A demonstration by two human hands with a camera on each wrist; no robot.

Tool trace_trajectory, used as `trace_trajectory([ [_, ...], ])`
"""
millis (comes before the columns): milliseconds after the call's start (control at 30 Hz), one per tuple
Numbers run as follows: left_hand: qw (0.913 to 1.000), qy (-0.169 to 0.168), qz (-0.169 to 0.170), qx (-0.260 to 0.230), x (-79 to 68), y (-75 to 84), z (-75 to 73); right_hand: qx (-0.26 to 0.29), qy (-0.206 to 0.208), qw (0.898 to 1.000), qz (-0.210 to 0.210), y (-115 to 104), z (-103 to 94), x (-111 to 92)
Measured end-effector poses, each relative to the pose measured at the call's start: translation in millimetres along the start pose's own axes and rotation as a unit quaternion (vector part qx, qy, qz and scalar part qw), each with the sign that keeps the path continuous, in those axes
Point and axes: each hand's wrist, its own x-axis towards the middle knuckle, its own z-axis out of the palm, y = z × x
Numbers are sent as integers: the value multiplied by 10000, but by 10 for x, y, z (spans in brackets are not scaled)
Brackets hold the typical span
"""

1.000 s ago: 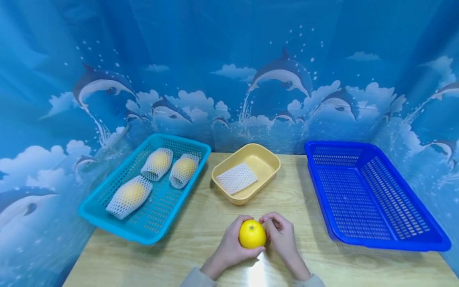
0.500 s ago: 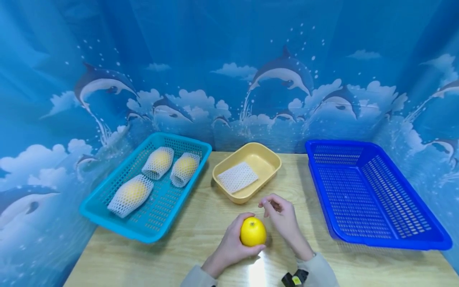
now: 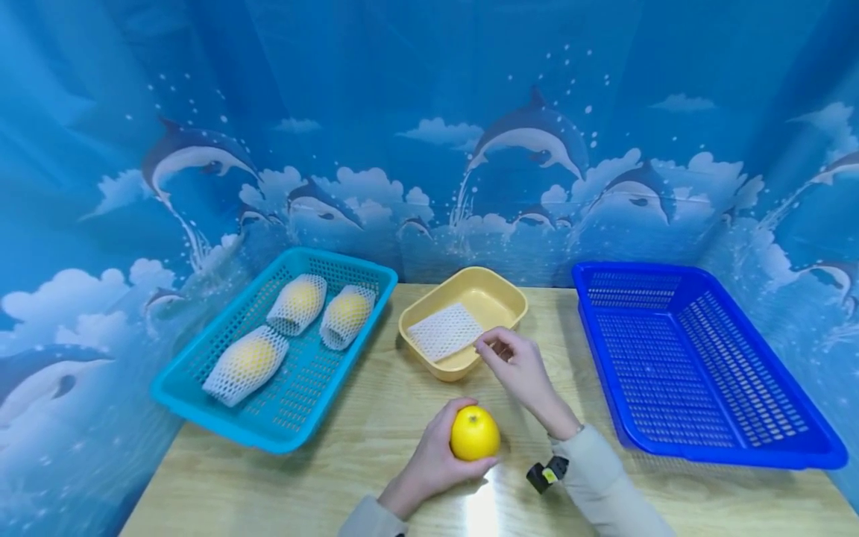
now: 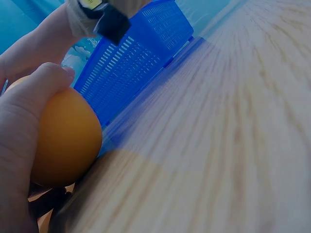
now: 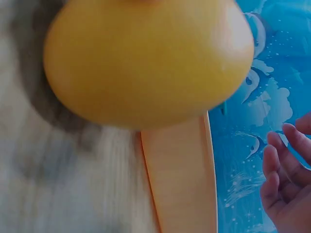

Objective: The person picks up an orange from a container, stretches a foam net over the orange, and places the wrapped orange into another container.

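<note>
My left hand (image 3: 439, 455) holds a smooth, round yellow-orange orange (image 3: 475, 434), its stem end facing up, low over the front middle of the table. In the left wrist view the thumb lies across the orange (image 4: 68, 138). My right hand (image 3: 526, 369) is beyond the orange, its fingertips overlapping the near right rim of a small cream-yellow tray (image 3: 499, 302). Its fingers are loosely bent, and nothing shows between them in the right wrist view (image 5: 291, 170). A flat white foam net sleeve (image 3: 445, 332) lies in the tray, just left of these fingertips.
A teal basket (image 3: 305, 440) at the left holds three yellow fruits in white foam nets (image 3: 250, 362). A deep blue basket (image 3: 661, 377) stands at the right. A blue dolphin-print curtain (image 3: 429, 149) hangs behind the wooden table (image 3: 376, 418).
The right hand has left the orange and moved away, up to the rim of the cream-yellow tray. The left hand still holds the orange in nearly the same place.
</note>
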Motion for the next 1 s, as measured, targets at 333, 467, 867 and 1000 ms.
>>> trace_trajectory([
  [333, 9999, -43, 8, 110, 1, -8, -2, -1018, -543, 9914, -613, 140, 108, 361],
  [467, 9998, -50, -149, 154, 1, 5, -1, -1406, -905, 9841, -600, 219, 167, 476],
  [867, 9999, -13, 0, 137, -3, -13, -2, -2297, -2369, 9429, 462, 367, 442, 684],
  [1000, 9999, -41, -43, 121, -3, -14, -5, -2554, -2491, 9324, 580, 387, 490, 720],
])
